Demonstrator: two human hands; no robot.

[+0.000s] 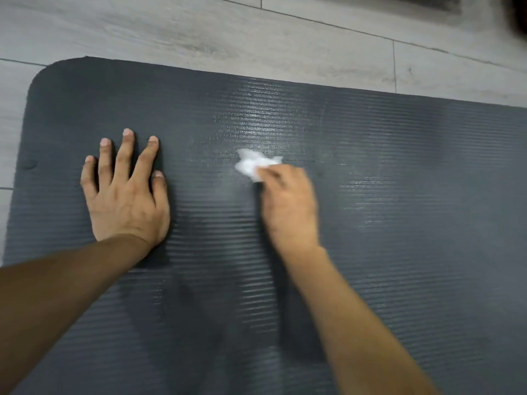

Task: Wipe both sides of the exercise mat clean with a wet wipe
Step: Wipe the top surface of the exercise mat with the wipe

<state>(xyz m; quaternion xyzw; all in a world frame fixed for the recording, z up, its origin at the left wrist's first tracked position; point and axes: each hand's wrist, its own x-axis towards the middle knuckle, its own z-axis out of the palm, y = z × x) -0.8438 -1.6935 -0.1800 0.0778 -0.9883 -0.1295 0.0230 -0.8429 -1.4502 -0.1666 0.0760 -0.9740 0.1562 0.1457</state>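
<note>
Head view: exercise mat (370, 195) flat on floor, long axis running right; left hand (125, 195) splayed flat pinning it, right hand (288, 203) (blurred) pinches crumpled wet wipe (252, 165) mid-mat

Person, two arms: both forearms bare, no sleeves in view. Left hand (125, 195) and right hand (291, 206) bare; fingers (122, 155) with short nails.
</note>
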